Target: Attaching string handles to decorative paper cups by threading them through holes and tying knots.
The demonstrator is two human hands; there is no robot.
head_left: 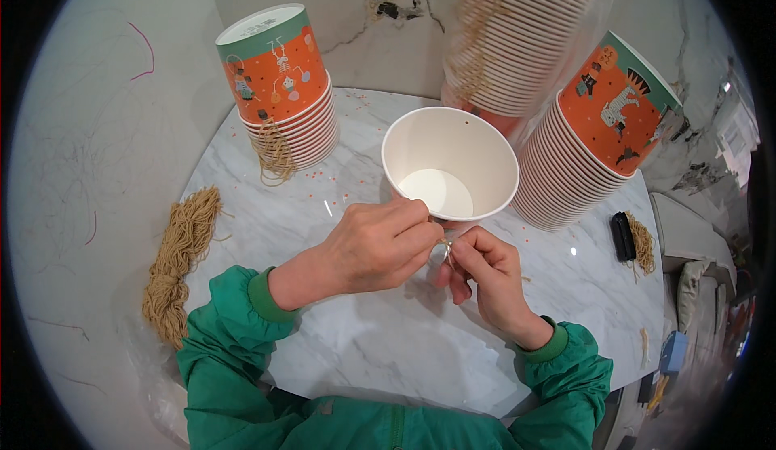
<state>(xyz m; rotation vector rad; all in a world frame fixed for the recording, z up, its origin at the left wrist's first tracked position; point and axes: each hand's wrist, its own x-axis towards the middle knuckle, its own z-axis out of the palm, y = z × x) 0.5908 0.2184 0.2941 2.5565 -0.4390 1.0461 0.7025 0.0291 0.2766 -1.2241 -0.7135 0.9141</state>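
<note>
A white-lined paper bucket (491, 153) stands upright at the middle of the table, its mouth facing up. A small dark hole shows near its far rim. My left hand (368, 244) is closed at the near rim, fingertips pinched together beside the bucket's outer wall. Close by, my right hand (495, 276) pinches a thin tan cord (448, 250) between thumb and fingers. The cord runs toward the left fingertips, where its end is hidden. Part of the near wall is also covered by my hands.
Stacked orange-and-green paper buckets stand upside down at the left (283, 78) and right (610, 119), the left stack with cord hanging on it. A plastic-wrapped bucket stack (537, 38) is behind. A tan cord bundle (176, 264) lies left; a black object (622, 237) lies right. Orange specks dot the marbled table (364, 341).
</note>
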